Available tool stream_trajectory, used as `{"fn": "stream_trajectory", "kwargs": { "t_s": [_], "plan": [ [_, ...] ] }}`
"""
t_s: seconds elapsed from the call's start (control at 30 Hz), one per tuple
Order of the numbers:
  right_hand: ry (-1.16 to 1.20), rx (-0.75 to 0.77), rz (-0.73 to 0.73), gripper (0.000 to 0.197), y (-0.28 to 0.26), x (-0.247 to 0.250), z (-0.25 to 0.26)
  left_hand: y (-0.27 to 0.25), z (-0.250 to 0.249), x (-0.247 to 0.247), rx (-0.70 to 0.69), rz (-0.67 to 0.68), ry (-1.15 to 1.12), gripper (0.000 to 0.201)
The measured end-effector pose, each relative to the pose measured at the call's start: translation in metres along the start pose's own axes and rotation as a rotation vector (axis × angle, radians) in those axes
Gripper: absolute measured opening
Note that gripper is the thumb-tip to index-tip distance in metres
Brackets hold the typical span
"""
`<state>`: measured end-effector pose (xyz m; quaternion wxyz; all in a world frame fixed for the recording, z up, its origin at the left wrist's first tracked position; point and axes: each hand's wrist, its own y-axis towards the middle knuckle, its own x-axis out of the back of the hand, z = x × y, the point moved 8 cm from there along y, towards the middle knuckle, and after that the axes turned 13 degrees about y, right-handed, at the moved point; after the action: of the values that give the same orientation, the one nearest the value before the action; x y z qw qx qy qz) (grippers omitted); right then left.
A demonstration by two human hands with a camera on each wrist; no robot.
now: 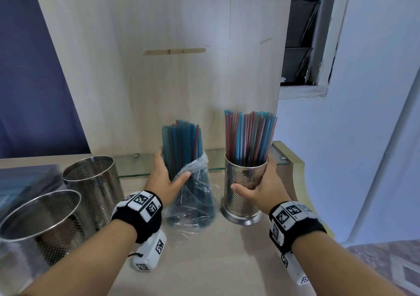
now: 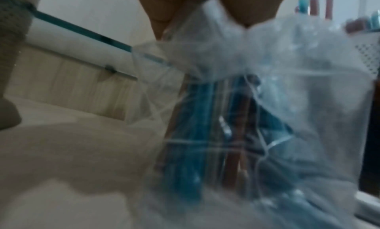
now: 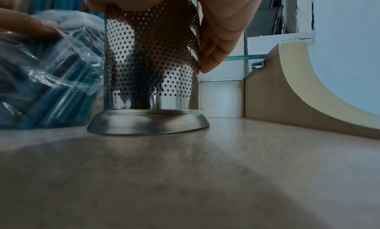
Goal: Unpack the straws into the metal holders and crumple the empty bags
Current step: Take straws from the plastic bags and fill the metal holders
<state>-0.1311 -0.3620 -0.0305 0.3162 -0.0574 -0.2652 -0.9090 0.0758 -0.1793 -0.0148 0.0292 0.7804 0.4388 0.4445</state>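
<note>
Progress, as I judge it from the head view: one perforated steel straw holder [image 1: 245, 189] is already filled with red and blue straws [image 1: 250, 136], and my right hand [image 1: 259, 191] is curled round its wall, thumb in front. My left hand [image 1: 163, 177] wraps a second bundle of mostly blue straws [image 1: 181, 143] standing upright in its clear plastic bag [image 1: 193, 200], just left of the filled holder; the bag is pushed down, tops exposed. Two empty perforated steel holders [image 1: 91, 182] stand beyond my left hand's outer side, so that bundle is not yet unpacked and its bag not yet crumpled. A flat dark-blue packet [image 1: 27, 182], possibly more straws, lies farther left.

Left wrist view: blurred; fingers [image 2: 162, 14] press into bunched plastic, straws visible through the film below.

Right wrist view: the filled holder's flared base sits flat on the beige tabletop [image 3: 226, 167]; a glass shelf edge [image 3: 242, 57] runs behind my fingers [image 3: 218, 42], limiting clearance rearward.
</note>
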Motion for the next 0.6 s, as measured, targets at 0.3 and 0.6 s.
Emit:
{"fn": "stream_trajectory", "kwargs": {
  "t_s": [0.3, 0.6],
  "plan": [
    [-0.008, 0.010, -0.004, 0.108, -0.001, 0.003, 0.004, 0.004, 0.006, -0.005, 0.088, 0.120, 0.095, 0.085],
    [0.002, 0.010, 0.002, 0.110, 0.000, 0.002, 0.003, 0.025, -0.003, 0.019, 0.271, 0.015, 0.069, 0.118]
  ]
}}
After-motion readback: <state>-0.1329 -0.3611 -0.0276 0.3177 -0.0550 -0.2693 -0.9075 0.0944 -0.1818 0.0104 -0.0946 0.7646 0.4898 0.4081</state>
